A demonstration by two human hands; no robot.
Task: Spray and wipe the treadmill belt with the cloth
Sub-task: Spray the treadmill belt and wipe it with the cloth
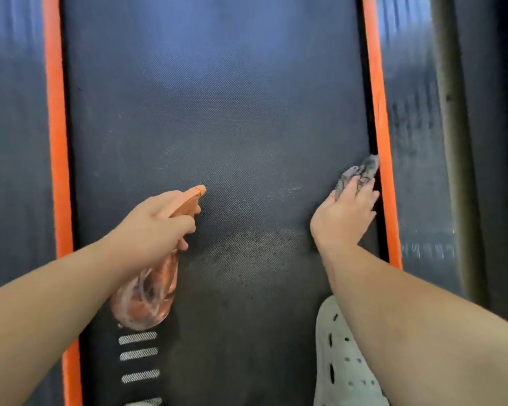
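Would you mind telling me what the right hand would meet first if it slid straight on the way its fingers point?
The right hand already presses the cloth; pushing on, it would likely meet the orange side rail at the belt edge.

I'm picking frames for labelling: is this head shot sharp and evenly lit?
Head view: the belt weave is crisp mid-frame, with bluish glare washing its far end; the side rails show streaky blur; the cloth under the right hand is slightly soft; the spray bottle is clear.

Left hand (pixel 156 221) grips spray bottle (pixel 147 291); right hand (pixel 345 215) presses cloth (pixel 357 174) on belt (pixel 211 112).
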